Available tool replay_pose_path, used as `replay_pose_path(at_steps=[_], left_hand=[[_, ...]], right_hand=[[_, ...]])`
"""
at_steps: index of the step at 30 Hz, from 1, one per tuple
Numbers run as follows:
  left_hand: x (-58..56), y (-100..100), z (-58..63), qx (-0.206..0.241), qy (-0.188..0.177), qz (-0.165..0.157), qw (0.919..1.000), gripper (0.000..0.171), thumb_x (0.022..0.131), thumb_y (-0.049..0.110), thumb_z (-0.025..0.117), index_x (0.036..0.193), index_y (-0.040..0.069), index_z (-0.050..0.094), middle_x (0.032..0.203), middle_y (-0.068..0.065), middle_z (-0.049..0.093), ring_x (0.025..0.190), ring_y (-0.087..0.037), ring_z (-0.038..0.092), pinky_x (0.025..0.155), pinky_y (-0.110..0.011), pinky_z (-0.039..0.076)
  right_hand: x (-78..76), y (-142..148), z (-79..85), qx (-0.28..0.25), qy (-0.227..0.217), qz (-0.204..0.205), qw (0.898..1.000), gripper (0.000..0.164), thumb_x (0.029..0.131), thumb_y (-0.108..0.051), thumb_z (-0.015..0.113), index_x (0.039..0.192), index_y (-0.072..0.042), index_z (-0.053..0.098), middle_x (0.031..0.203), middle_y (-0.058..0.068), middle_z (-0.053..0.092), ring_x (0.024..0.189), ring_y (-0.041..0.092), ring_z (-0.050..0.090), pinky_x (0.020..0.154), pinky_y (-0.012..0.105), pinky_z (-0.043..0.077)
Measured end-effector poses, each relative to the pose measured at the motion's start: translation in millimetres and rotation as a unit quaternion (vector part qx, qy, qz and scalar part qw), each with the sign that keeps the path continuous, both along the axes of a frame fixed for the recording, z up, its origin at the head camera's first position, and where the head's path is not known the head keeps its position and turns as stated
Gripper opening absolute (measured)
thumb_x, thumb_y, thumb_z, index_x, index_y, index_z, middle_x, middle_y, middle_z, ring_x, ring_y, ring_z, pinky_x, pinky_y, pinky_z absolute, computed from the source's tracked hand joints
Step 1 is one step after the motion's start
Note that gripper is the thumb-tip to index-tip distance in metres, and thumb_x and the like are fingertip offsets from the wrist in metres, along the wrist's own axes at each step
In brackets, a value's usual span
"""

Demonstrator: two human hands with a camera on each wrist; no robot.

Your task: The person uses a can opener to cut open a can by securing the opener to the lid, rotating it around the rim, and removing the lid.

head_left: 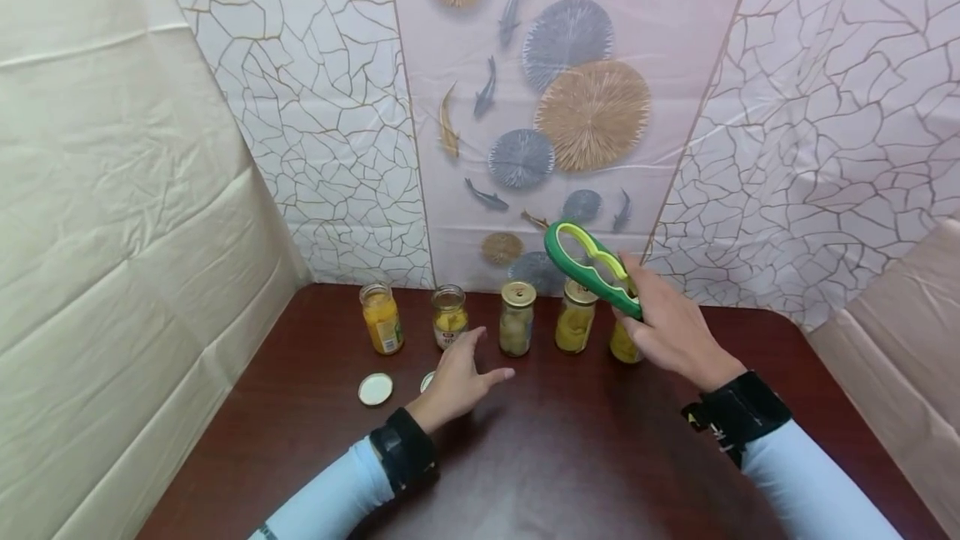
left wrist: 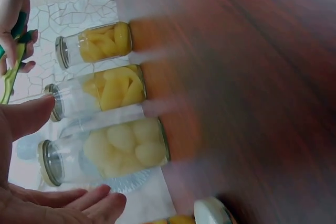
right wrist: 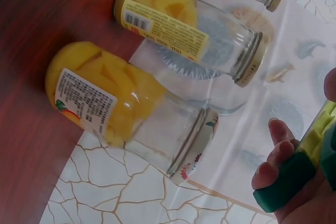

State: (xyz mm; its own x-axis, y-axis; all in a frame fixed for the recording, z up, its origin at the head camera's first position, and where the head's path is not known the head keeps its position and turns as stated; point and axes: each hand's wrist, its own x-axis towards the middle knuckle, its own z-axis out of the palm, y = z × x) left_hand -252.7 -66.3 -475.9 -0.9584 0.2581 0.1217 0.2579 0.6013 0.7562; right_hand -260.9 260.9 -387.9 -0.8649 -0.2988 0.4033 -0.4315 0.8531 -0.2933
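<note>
My right hand (head_left: pixel 675 327) grips a green jar opener (head_left: pixel 594 282) with a yellow-green inner edge, raised above the rightmost jar. Partly behind this hand stands that lidded jar of yellow fruit pieces (head_left: pixel 624 345); its label faces the right wrist view. Fingers spread and holding nothing, my left hand (head_left: pixel 454 382) reaches toward a lidded jar of pale round fruit (head_left: pixel 515 330), apart from it in the head view. Another lidded jar of yellow fruit (head_left: pixel 573 328) stands between those two. In the left wrist view, the thumb and fingers frame the pale fruit jar (left wrist: pixel 126 148).
Two lidless jars stand at the left: one of orange-yellow fruit (head_left: pixel 384 325), one of yellow pieces (head_left: pixel 450 321). A white-faced lid (head_left: pixel 375 389) lies before the first; my left hand partly covers another lid (head_left: pixel 427 382). Patterned cloth (head_left: pixel 360 148) hangs behind the dark wooden table (head_left: pixel 555 457).
</note>
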Motion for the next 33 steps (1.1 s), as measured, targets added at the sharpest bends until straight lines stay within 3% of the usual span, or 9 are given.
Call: replay_pose_path(at_steps=[6,13,18,22,29,33], left_hand=[[-13.1,17,-0.5,0.010,-0.014,-0.004,0.9998,0.100,0.087,0.044,0.081,0.157,-0.004,0.028,0.159,-0.027,0.037,0.146,-0.038,0.035,0.116,-0.055,0.035],[-41.3,32,-6.1,0.043,-0.029,0.023,0.9984,0.105,0.087,0.042,0.081,0.161,0.002,0.019,0.164,-0.024,0.028,0.149,-0.036,0.030,0.118,-0.054,0.032],[-59.6,46,-14.9,0.074,-0.029,0.054,0.9954,0.104,0.082,0.040,0.087,0.157,0.001,0.026,0.157,-0.023,0.041,0.142,-0.035,0.042,0.114,-0.053,0.039],[-69.3,55,-22.6,0.093,-0.024,0.077,0.9923,0.093,0.078,0.036,0.090,0.150,0.004,0.039,0.143,-0.018,0.056,0.128,-0.031,0.056,0.105,-0.049,0.047],[-74.7,58,-25.0,0.106,-0.022,0.075,0.9913,0.059,0.083,0.032,0.087,0.128,0.009,0.058,0.118,-0.010,0.069,0.109,-0.026,0.065,0.095,-0.047,0.053],[-74.7,58,-27.7,0.104,-0.023,0.071,0.9918,0.056,0.086,0.039,0.084,0.127,0.012,0.057,0.118,-0.007,0.069,0.109,-0.023,0.065,0.095,-0.045,0.054]], right_hand=[[0.6,-1,-2.2,0.001,0.007,-0.004,1.000,0.081,0.096,-0.020,0.065,0.163,-0.018,0.020,0.126,0.015,0.058,0.101,0.030,0.055,0.069,0.051,0.047],[1.4,-2,-1.6,-0.006,0.008,-0.004,1.000,0.081,0.095,-0.020,0.065,0.163,-0.018,0.021,0.128,0.014,0.058,0.102,0.029,0.054,0.071,0.050,0.047],[2.6,-1,-4.0,-0.003,0.011,-0.001,1.000,0.082,0.095,-0.019,0.065,0.163,-0.016,0.021,0.124,0.014,0.058,0.097,0.028,0.054,0.068,0.047,0.044],[3.8,-1,-5.8,-0.001,0.020,0.002,1.000,0.081,0.095,-0.020,0.065,0.163,-0.017,0.021,0.125,0.014,0.057,0.101,0.029,0.053,0.069,0.048,0.046],[7.1,-2,-7.7,-0.006,0.007,0.003,1.000,0.082,0.096,-0.021,0.064,0.164,-0.023,0.017,0.137,0.015,0.053,0.112,0.031,0.051,0.074,0.056,0.049],[9.6,-2,-7.8,-0.001,0.006,-0.005,1.000,0.084,0.095,-0.019,0.064,0.164,-0.022,0.016,0.142,0.017,0.051,0.114,0.033,0.051,0.073,0.056,0.049]])
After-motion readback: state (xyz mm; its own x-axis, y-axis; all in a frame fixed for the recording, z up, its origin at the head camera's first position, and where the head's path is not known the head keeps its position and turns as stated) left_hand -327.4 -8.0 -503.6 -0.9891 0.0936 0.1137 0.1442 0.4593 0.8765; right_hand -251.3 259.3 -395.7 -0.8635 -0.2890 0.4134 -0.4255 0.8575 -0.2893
